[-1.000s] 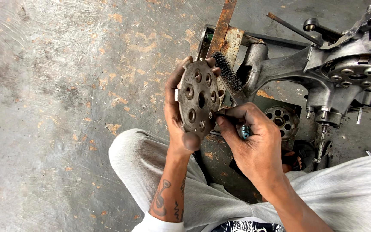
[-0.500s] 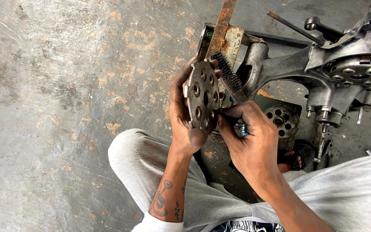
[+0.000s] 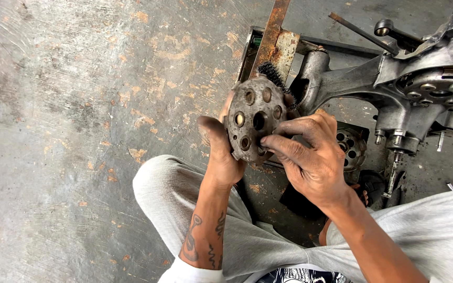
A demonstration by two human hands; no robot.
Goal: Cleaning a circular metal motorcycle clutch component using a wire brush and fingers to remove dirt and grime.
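My left hand (image 3: 217,152) grips a round, dirty metal disc (image 3: 254,120) with several holes, holding it upright by its lower left edge. My right hand (image 3: 310,157) touches the disc's lower right rim with its fingertips and holds a wire brush, whose dark bristles (image 3: 274,78) stick up behind the disc's top edge. The brush handle is hidden behind the disc and my fingers. Both hands are grimy and sit above my knees.
A grey metal engine casing (image 3: 394,84) lies on the concrete floor at the upper right. A rusty steel bar (image 3: 272,31) stands behind the disc. Another round perforated part (image 3: 351,147) sits in a dark tray under my right hand.
The disc has turned, so its holed face now points more toward the camera. My right hand has shifted up onto the disc's rim, and the brush bristles moved behind the disc's top.
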